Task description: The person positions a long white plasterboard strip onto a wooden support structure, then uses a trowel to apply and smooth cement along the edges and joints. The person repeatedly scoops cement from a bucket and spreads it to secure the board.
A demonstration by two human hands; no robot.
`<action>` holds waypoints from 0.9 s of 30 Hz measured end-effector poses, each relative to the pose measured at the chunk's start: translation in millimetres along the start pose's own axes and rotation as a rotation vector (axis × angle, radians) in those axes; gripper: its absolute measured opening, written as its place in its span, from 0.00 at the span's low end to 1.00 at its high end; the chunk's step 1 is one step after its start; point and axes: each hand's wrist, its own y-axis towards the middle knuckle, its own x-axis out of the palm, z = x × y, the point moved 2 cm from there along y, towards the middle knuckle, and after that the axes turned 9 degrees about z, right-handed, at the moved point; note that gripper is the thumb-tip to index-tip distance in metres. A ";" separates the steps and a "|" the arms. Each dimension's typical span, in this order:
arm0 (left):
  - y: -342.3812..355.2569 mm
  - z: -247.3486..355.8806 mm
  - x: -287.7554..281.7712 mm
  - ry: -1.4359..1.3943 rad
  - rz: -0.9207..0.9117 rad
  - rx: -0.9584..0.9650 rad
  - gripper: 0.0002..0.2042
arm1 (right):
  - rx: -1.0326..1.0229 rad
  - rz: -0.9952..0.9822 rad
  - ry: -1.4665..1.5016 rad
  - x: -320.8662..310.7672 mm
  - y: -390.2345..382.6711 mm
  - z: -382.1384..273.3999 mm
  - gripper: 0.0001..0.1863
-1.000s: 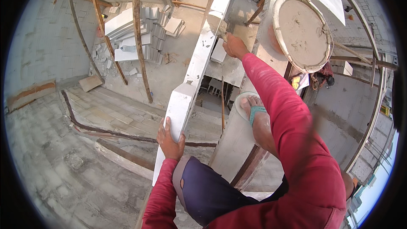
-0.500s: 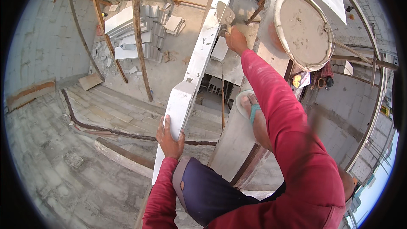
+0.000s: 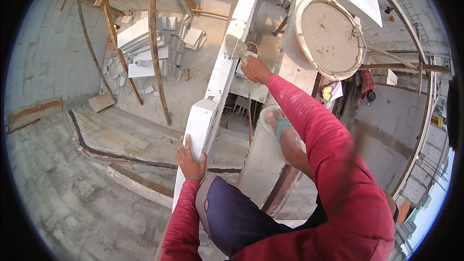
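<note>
My left hand [image 3: 192, 158] lies over the near end of a white lightweight block [image 3: 200, 118], fingers on one side and thumb on the other. The block sits on top of a narrow white wall [image 3: 225, 70] that runs away from me. Farther along, my right hand [image 3: 255, 71] is closed round the handle of a trowel [image 3: 237, 47]. Its blade is over the wall top, with grey mortar on it. Patches of mortar spot the wall between the trowel and the block. The trowel's handle is mostly hidden in my fingers.
A round bucket of grey mortar [image 3: 330, 38] stands to the right on a plank [image 3: 285, 60]. My sandalled foot [image 3: 280, 125] is on this plank. Wooden poles [image 3: 155, 48] rise at the left, near stacked white blocks [image 3: 145, 43] on the lower floor. Another person [image 3: 367, 84] shows beyond the bucket.
My right hand has drawn the trowel back along the wall toward me and to the left. My left hand stays on the block. The whole view has shifted slightly.
</note>
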 end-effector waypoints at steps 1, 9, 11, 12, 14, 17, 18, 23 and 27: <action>-0.5 1.1 -1.2 -0.005 0.025 0.020 0.47 | 0.027 0.123 0.054 0.2 -19.8 -11.8 0.23; -0.6 -0.8 -3.3 -0.037 -0.015 0.014 0.49 | -0.025 -0.131 -0.080 -113.0 -201.9 -45.6 0.35; 1.6 -6.0 -1.7 -0.074 -0.022 0.024 0.50 | -0.118 -0.083 -0.193 -154.0 -248.9 -35.7 0.32; 3.0 -9.6 -0.1 -0.096 -0.020 0.033 0.50 | -0.203 0.000 -0.217 -171.6 -267.6 -30.8 0.31; -8.1 -16.4 2.0 -0.119 -0.031 0.035 0.51 | -0.252 0.228 -0.320 -200.9 -286.3 -17.0 0.27; -1.4 -27.7 7.8 -0.108 -0.004 0.092 0.52 | -0.292 0.511 -0.451 -248.5 -299.0 11.1 0.25; -0.9 -30.4 8.9 -0.105 -0.037 0.076 0.53 | -0.210 0.603 -0.434 -256.7 -299.6 22.9 0.25; 9.1 -15.3 -6.0 -0.075 -0.113 0.034 0.52 | -0.042 0.673 -0.407 -285.4 -282.7 69.7 0.25; 14.6 25.0 -41.6 -0.072 -0.143 -0.178 0.47 | 0.099 0.601 -0.278 -297.7 -275.4 76.2 0.25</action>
